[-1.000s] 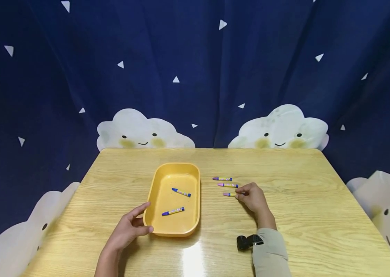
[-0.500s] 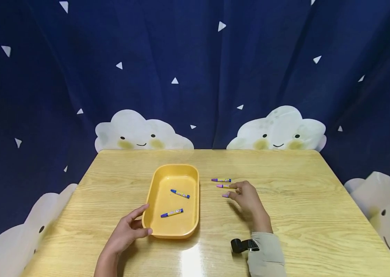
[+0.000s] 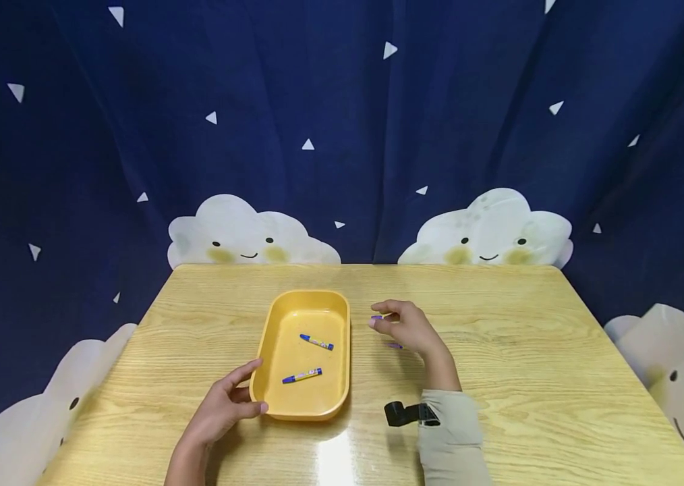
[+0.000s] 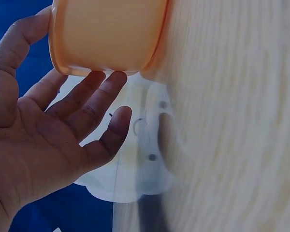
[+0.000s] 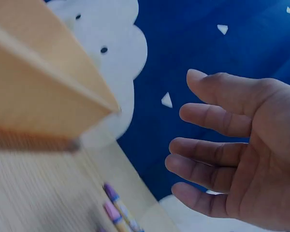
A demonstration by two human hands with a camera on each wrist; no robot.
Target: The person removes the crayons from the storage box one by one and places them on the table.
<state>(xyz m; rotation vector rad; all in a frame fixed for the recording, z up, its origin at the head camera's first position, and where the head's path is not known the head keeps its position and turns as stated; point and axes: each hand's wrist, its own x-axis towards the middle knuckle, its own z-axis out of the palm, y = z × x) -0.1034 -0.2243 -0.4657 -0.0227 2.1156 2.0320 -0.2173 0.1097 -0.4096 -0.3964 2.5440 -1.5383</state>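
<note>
My left hand point(image 3: 225, 399) holds the near left corner of a yellow plastic tray point(image 3: 349, 364), thumb on the near rim and fingers along the left side; in the left wrist view some fingertips touch the tray's wall point(image 4: 111, 38). Two blue crayons point(image 3: 316, 342) point(image 3: 302, 376) lie apart inside it. To the tray's right, my right hand point(image 3: 411, 329) hovers over crayons on the table and covers most of them. Nothing is in its loosely bent fingers in the right wrist view, where a purple crayon point(image 5: 112, 192) and a pink crayon point(image 5: 113, 212) lie below.
The wooden table point(image 3: 530, 351) reaches back to a dark blue curtain point(image 3: 342, 101) with white triangles and clouds. A black device point(image 3: 405, 414) is strapped at my right wrist, beside a light sleeve point(image 3: 454, 432).
My right hand has moved left and away from me, from the nearest crayon to above the row. It now covers more of the crayons. My left hand and the tray stay in place.
</note>
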